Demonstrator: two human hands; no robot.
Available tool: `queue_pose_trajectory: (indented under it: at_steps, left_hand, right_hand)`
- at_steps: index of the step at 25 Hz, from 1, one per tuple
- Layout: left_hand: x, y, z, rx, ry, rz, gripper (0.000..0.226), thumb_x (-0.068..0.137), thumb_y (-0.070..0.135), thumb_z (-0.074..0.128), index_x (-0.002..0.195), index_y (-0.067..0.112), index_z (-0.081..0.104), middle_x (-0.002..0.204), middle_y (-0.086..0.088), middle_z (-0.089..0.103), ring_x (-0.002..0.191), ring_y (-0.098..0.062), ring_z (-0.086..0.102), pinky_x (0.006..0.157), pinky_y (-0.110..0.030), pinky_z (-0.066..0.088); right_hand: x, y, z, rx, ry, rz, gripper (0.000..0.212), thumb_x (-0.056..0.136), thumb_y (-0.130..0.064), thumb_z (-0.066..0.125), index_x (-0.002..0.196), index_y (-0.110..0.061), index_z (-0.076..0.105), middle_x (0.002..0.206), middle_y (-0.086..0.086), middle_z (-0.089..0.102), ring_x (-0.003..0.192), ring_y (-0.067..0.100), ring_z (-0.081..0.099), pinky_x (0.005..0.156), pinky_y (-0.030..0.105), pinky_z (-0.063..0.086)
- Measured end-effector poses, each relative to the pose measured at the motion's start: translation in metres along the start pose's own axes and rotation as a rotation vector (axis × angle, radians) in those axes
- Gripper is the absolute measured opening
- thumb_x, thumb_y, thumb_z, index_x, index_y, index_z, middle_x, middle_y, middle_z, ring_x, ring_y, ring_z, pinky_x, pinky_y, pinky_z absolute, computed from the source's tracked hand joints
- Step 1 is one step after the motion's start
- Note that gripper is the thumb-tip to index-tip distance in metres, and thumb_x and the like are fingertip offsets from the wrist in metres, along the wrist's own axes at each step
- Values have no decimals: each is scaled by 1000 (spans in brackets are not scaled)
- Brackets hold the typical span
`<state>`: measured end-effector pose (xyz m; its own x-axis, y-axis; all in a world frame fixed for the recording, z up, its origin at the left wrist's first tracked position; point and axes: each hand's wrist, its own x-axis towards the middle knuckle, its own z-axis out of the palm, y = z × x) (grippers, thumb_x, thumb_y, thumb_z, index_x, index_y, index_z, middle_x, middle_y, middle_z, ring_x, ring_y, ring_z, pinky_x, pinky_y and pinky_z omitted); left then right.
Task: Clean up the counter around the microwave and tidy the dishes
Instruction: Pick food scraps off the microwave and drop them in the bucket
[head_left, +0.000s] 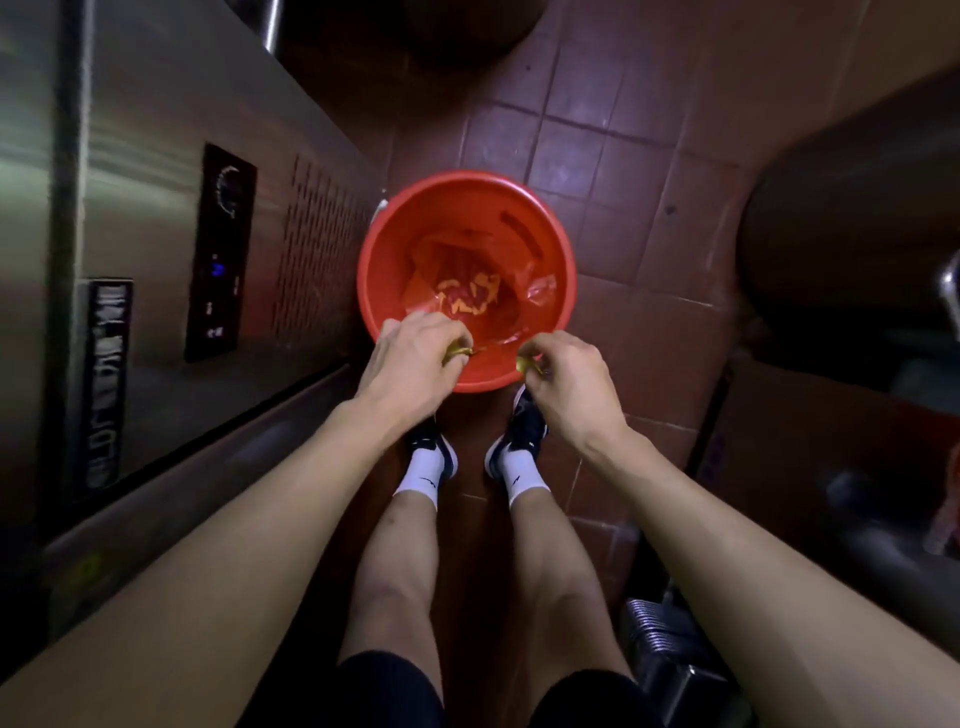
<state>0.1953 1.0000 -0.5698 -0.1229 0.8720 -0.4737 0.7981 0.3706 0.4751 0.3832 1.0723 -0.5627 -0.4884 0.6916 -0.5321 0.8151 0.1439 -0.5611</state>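
Red bucket (466, 283) on the tiled floor (597, 135), holding crumpled red wrappers (470, 296). Above its near rim, the left hand (410, 358) and right hand (563, 371) each pinch a small yellowish scrap (457, 355), fingers curled. Steel appliance (156, 234) stands left of the bucket.

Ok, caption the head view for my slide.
Both hands, left hand and right hand, pinch small yellowish scraps over a red bin.
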Motion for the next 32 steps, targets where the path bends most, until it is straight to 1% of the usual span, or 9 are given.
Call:
queue_pose_trajectory:
  at_steps: [3,7,10,13,17,20,23,26,32]
  left_hand:
    - [28,-19,19,11,2,24,12,88,20,68,100,22,69,106,5,67,106,-20,51,90,-39,34]
    - [71,-42,40,8,75,41,12,87,19,69,98,22,69,104,7,68,104,-20,52,86,-33,27]
    - [97,-56,56,27,67,57,12,88,19,69,100,21,70,104,5,69,104,-19,52,88,-33,29]
    - [112,-73,75,52,41,71,11,89,20,68,101,22,70,106,5,69,105,-19,52,92,-35,33]
    - [121,-88,94,132,9,142,11,90,25,66,101,25,69,106,8,68,107,-18,50,90,-32,26]
    - [126,-98,103,194,6,150,11,90,30,64,100,29,68,106,10,68,109,-17,48,93,-35,24]
    - [128,-106,110,216,-32,124,17,90,32,63,106,30,68,117,11,66,118,-16,46,96,-38,25]
    - [122,-107,113,249,-56,104,26,92,34,59,116,28,66,126,9,63,124,-17,43,101,-42,26]
    - [95,-95,95,270,-80,83,31,94,36,51,123,27,61,130,8,61,128,-16,41,106,-44,26]
  right_hand:
    - [30,17,20,-19,0,-1,16,87,-8,60,98,-15,69,96,3,66,91,25,59,80,37,48]
    - [70,37,44,-24,55,34,18,86,-10,59,98,-19,68,99,2,66,93,24,60,81,39,51]
    - [92,48,62,-35,67,27,15,89,-11,58,100,-18,67,101,3,66,97,24,61,84,43,52]
    - [110,59,83,-41,73,18,15,91,-11,58,102,-16,67,102,5,66,97,25,61,84,43,53]
    - [124,70,108,-33,78,30,15,92,-13,58,103,-15,67,103,6,65,97,26,61,85,45,51]
    - [128,75,126,-14,91,61,16,91,-14,58,104,-16,66,102,5,65,96,26,61,84,43,51]
    - [130,76,136,-2,117,81,19,93,-16,57,110,-17,66,105,5,65,98,25,61,86,42,51]
    - [127,76,138,-14,125,101,24,95,-19,55,116,-17,64,112,6,66,105,24,61,91,42,51]
    - [103,65,120,-48,39,113,34,93,-18,51,126,-18,60,119,9,66,109,28,60,92,45,51]
